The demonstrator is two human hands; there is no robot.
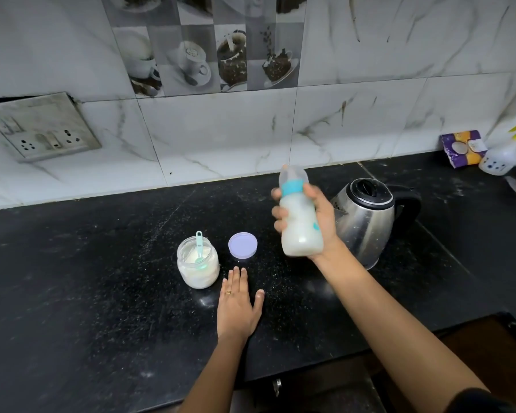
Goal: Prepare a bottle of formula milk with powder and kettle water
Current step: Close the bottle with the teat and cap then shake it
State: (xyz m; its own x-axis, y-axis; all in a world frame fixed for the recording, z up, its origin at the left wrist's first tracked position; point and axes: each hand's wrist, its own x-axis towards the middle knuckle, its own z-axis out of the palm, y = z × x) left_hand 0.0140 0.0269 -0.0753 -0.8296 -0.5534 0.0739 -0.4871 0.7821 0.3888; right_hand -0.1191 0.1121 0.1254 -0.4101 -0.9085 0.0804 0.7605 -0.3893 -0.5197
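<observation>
My right hand (pixel 322 222) grips a capped baby bottle (pixel 300 219) full of white milk, held in the air above the black counter, with its teal ring and clear cap on top. The bottle looks motion-blurred. My left hand (pixel 239 302) lies flat on the counter, fingers straight, just right of an open glass jar of white powder (pixel 197 263) with a teal scoop (pixel 199 248) standing in it. The jar's pale purple lid (pixel 242 245) lies on the counter behind my left hand. A steel kettle (pixel 367 219) with a black lid and handle stands right behind my right hand.
The black stone counter (pixel 87 278) runs to a marble-tiled wall with a socket plate (pixel 42 129) at the left. A purple packet (pixel 462 147) and a white container (pixel 498 162) sit at the far right. The counter's front edge runs past my forearms.
</observation>
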